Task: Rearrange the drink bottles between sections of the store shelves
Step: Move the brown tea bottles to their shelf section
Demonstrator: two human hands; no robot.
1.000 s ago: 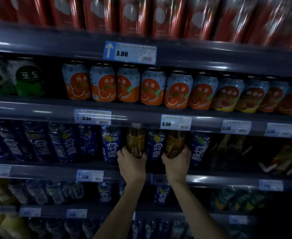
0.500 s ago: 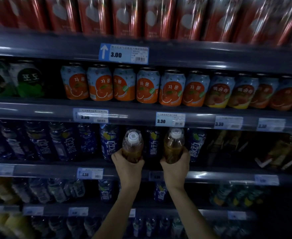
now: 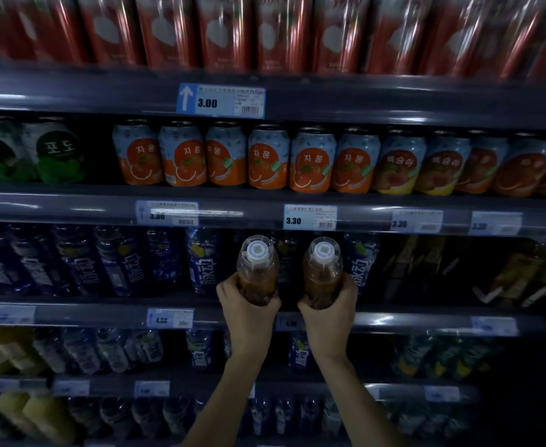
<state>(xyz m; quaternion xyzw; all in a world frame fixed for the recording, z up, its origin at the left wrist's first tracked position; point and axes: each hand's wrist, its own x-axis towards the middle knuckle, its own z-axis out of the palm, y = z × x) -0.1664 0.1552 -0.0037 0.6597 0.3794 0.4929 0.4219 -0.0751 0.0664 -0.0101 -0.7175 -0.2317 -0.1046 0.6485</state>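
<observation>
Dim store shelving fills the view, with dark grey shelf rails (image 3: 394, 321) carrying price tags, one reading 3.00 (image 3: 220, 101) and another 3.30 (image 3: 309, 217). Red cans (image 3: 226, 30) line the top tier, blurred. Below them stand green cans (image 3: 55, 153) at the left, then a row of orange cans (image 3: 268, 156), then peach-coloured cans (image 3: 397, 162) to the right. The third tier holds blue-labelled bottles (image 3: 200, 262), and in front of that tier two clear plastic bottles are held up side by side, near each other but not touching. The left bottle (image 3: 258, 272) and the right bottle (image 3: 322, 272) both stand cap-up, their long axes close to vertical but leaning back, so the white caps tip toward the camera and show their round tops. Each is filled with amber-brown liquid up to about the shoulder, with a clear neck above. The left hand (image 3: 249, 312) wraps its fingers and thumb round the lower body of the left bottle, and the right hand (image 3: 328, 312) curls round the lower body of the right bottle the same way; the bottle bases are hidden inside the grips. Both forearms rise from the bottom edge. Lower tiers hold more blue-labelled bottles, and yellow bottles (image 3: 39, 417) sit at the bottom left, too dark to read.
</observation>
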